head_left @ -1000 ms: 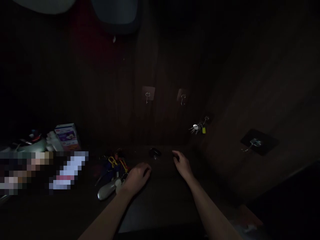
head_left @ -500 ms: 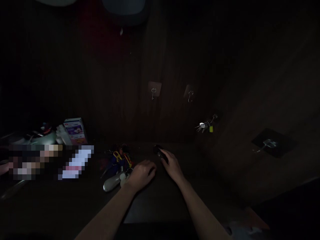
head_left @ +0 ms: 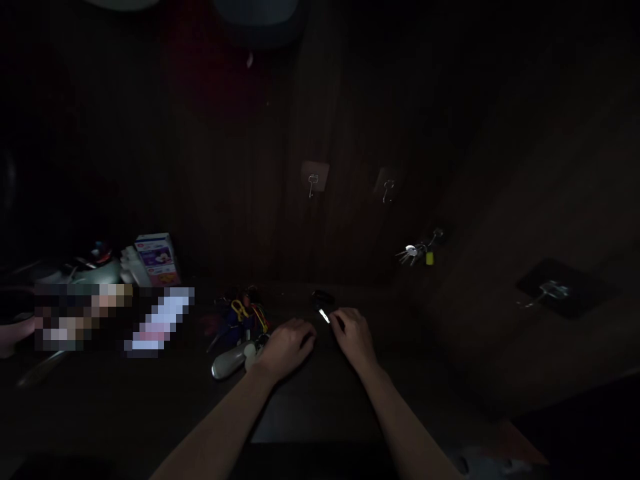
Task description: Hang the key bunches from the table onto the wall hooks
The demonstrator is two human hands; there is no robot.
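Observation:
My left hand rests on the dark wooden surface, thumb apart from its loosely bent fingers and nothing visible in its grasp. Beside its wrist lie a pale, rounded handheld object and a tangle of keys and coloured cords. To the right, my right hand has its thumb and bent fingers slightly apart. Just beyond those fingertips lies a small item with a black, loop-like head and a bright metal strip, perhaps a key. Whether the fingertips touch the strip is unclear.
Metal hooks are stuck to the dark wooden walls. A bunch of keys with a yellow tag hangs from one. At left stand a printed box, a pixelated bright rectangle and a spoon-like handle. The light is dim.
My right hand has drawn back from the black item, uncovering its bright metal strip. My left hand stays nearly still. The whole view has shifted slightly.

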